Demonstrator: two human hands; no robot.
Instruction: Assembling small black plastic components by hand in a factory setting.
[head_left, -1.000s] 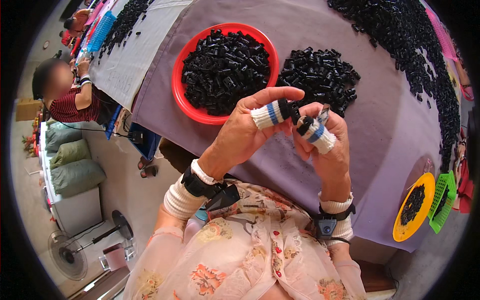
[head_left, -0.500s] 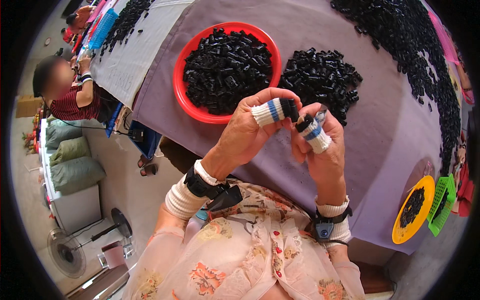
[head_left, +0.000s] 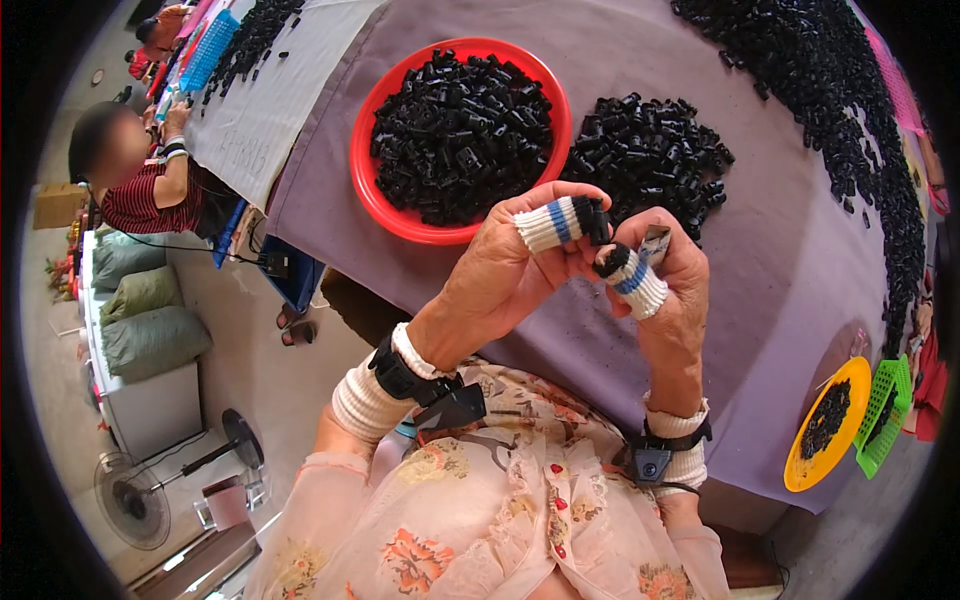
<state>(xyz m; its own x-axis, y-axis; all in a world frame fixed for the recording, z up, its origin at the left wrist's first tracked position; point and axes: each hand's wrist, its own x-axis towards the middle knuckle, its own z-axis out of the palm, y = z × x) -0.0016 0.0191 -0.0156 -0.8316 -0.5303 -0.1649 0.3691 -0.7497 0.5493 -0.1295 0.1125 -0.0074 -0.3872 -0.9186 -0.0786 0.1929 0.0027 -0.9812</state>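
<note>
My left hand [head_left: 490,275] is closed, pinching a small black plastic part [head_left: 599,222] at its fingertips, above the cloth. Close beside it, my right hand [head_left: 672,315] is closed on a small flat greyish piece [head_left: 655,243] that shows between thumb and forefinger; its kind and working end are hidden. White knitted sleeves with a blue stripe cover both thumbs. Beyond my left hand, a red basin [head_left: 361,185] holds a heap of similar black plastic parts [head_left: 455,140]. A loose pile of these parts [head_left: 650,155] lies right of the basin.
The table has a greyish-purple cloth [head_left: 780,260]. A large spread of black parts [head_left: 790,80] covers its far right. A yellow plate [head_left: 858,385] and green basket [head_left: 868,458] sit near the right edge. At left are a person [head_left: 150,195], blue basket [head_left: 208,52] and standing fan [head_left: 132,500].
Both hands have shifted slightly right in the picture, still close together. The greyish piece in my right hand shows more plainly. The basin and piles look the same.
</note>
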